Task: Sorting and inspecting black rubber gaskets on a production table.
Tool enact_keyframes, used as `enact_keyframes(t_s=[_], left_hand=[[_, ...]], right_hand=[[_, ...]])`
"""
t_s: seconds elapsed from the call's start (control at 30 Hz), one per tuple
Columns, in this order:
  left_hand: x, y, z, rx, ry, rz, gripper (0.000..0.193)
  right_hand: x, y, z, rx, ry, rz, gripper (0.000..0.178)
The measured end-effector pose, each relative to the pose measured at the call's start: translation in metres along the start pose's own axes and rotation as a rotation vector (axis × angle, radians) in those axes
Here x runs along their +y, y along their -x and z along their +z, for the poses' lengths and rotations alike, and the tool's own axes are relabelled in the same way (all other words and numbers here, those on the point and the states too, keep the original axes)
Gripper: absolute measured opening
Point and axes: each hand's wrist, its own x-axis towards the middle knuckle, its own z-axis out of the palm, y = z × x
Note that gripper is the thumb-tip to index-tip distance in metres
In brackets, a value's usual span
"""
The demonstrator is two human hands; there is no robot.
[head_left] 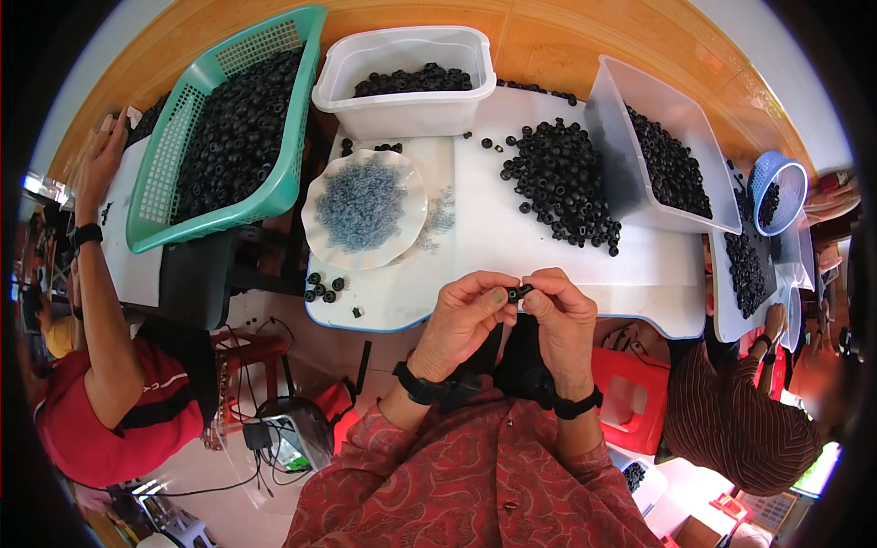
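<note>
**Tiny black piece pinched between both hands, right over the near edge**

So the black piece sits right at the fingertips, between the left-hand grip and the right-hand grip. Both are closed on it, thumb and fingers pinching from either side, so just the middle pokes out. It's held up over the near edge of the table, roughly halfway along.

Looks-wise: small, dark, kinda stubby, with a round opening showing on its left part. Could be one piece or two pushed together, honestly can't tell at this size.

On the table, a heap of similar black beads covers the right half, with a clear bin of more by the right edge. A wavy-rimmed white plate full of pale grey-blue rings is near the left edge, a few loose black beads lie by the near left corner, and a white tub stands at the far left corner.
</note>
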Motion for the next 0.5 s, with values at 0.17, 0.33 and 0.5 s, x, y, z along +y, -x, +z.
enact_keyframes(t_s=[0.17,0.33,0.5], left_hand=[[0.000,0.001,0.005,0.012,-0.008,0.010,0.022],[0.001,0.001,0.010,0.029,-0.026,0.024,0.022],[0.001,0.002,0.011,0.036,-0.034,0.034,0.022]], right_hand=[[0.004,0.000,-0.002,0.010,-0.112,0.013,0.017],[0.004,0.002,0.002,0.021,-0.191,0.039,0.016],[0.004,0.003,0.001,0.010,-0.198,0.041,0.016]])
